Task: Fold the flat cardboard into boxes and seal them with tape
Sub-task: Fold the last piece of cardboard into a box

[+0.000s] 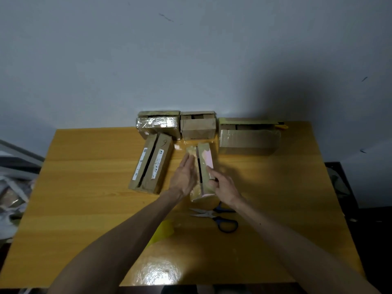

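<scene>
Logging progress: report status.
Left hand flat on small box; right hand on its right flap, grip unclear. Centre seam gapes. Scissors nearby, clear.

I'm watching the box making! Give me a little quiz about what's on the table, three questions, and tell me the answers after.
1. True or false: the scissors lie on the table, nearer the person than the small box that the left hand and right hand touch.
2. Pick one: how many boxes stand in the row against the wall? A) two B) three C) five
3. Fill the gap: the box with white labels lies to the ____ of the small box.

Key: 1 true; 2 B; 3 left.
</scene>
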